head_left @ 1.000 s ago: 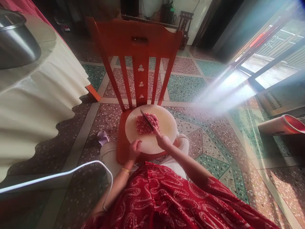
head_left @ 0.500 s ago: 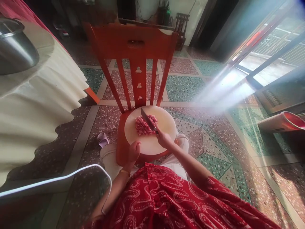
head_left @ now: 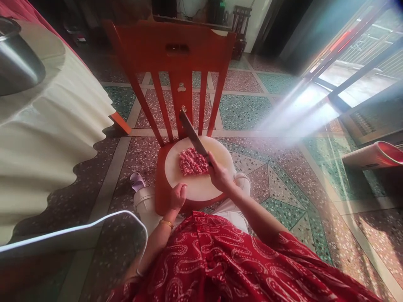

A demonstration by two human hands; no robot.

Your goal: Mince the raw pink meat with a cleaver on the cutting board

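- A heap of pink minced meat (head_left: 192, 161) is seen on the round white cutting board (head_left: 217, 156), left of the board's middle.
- The board is carried by the seat of a red wooden chair (head_left: 171, 50), and nearly the whole seat is covered by it.
- A knife (head_left: 192, 135) is gripped in the right hand (head_left: 220, 176), fingers clenched round the handle at the board's right side.
- The blade is held raised above the meat, slanting up and away towards the chair's back slats, its tip shown in front of the middle slat.
- The left hand (head_left: 177, 197) is rested at the board's near edge, fingers curled loosely, nothing grasped.
- A gold bangle (head_left: 166, 223) is worn at the left wrist; red patterned cloth (head_left: 220, 264) is draped over the lap below.
- A white bucket (head_left: 143, 201) is glimpsed under the chair's near left corner.
- Terrazzo floor (head_left: 252, 113) is spread all around the chair.
- A cream-draped table (head_left: 47, 126) is seen at the left, with a steel pot (head_left: 15, 71) at its far edge.
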